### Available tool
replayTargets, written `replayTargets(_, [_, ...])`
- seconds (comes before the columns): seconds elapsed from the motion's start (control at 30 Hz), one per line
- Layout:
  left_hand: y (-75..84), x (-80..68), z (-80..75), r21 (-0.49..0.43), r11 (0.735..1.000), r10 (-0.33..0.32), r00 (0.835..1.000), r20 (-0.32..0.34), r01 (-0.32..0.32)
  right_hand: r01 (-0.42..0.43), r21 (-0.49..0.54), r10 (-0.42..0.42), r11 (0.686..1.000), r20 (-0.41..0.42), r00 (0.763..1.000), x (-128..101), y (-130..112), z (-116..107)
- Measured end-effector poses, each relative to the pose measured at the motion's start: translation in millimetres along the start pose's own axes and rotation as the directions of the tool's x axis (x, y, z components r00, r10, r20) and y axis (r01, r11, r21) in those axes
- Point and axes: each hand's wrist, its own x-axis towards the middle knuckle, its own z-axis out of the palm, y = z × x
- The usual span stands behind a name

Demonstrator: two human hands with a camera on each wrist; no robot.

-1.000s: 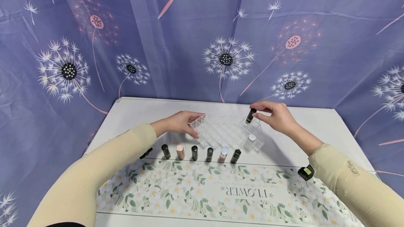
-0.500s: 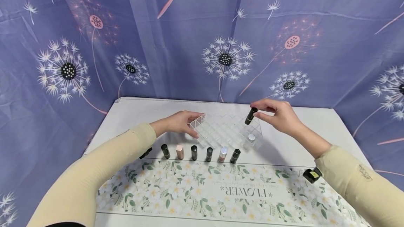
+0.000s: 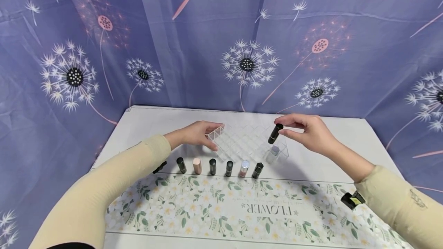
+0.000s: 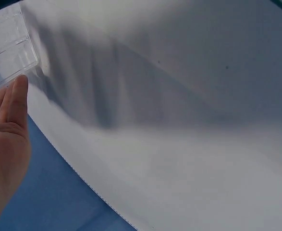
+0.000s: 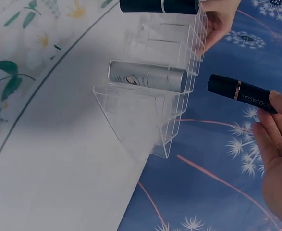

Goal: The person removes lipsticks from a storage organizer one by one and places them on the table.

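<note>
Purple dandelion-print cloth backed a white table point(image 3: 145, 122) with a floral mat point(image 3: 221, 210) along the near edge. My left hand point(image 3: 197, 133) sat at the left end of the clear acrylic organizer point(image 3: 238, 141), thumb and fingers lightly curled against its corner, apparently bracing it; the left wrist view showed only a fingertip touching the plastic edge point(image 4: 16, 57). Six tubes stood in a row point(image 3: 218, 167) in front of the organizer, upright, apart from each other. One silver-capped tube point(image 3: 273, 153) already sat in the front right cell. My right hand point(image 3: 309, 131) pinched a black lipstick point(image 3: 275, 133) between thumb and fingertips, tilted, held in the air above the right-hand cells, not yet in any slot. My read: to seat it cleanly I had to square the tube upright over an open cell beside the silver one, keep the left hand steady on the frame, and lower without clipping the dividers.
</note>
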Motion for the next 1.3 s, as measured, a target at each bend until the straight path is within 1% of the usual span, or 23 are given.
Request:
replayTargets(0.33, [-3.6, 1.5, -1.2, 0.024, 1.000, -0.003, 1.000, -0.002, 0.003, 0.020, 0.011, -0.020, 1.000, 0.027, 0.999, -16, -8, 2])
replayTargets(0.53, [-4.1, 1.1, -1.5, 0.016, 1.000, 0.001, 1.000, -0.004, -0.001, 0.033, 0.018, -0.034, 0.999, 0.045, 0.998, -26, -9, 8])
replayTargets(0.8, [-5.2, 1.0, -2.1, 0.039, 0.999, 0.006, 1.000, -0.005, -0.005, 0.046, 0.021, -0.047, 0.999, 0.054, 0.997, -42, -6, 17])
replayTargets(0.93, [-5.4, 1.0, -2.0, 0.036, 0.999, 0.010, 1.000, -0.007, -0.010, 0.040, 0.024, -0.042, 0.999, 0.067, 0.997, -49, -2, 23])
replayTargets(1.3, [-6.0, 1.3, -0.4, 0.034, 0.999, 0.017, 1.000, -0.004, -0.017, 0.038, -0.010, -0.037, 0.999, 0.085, 0.996, -65, 4, 39])
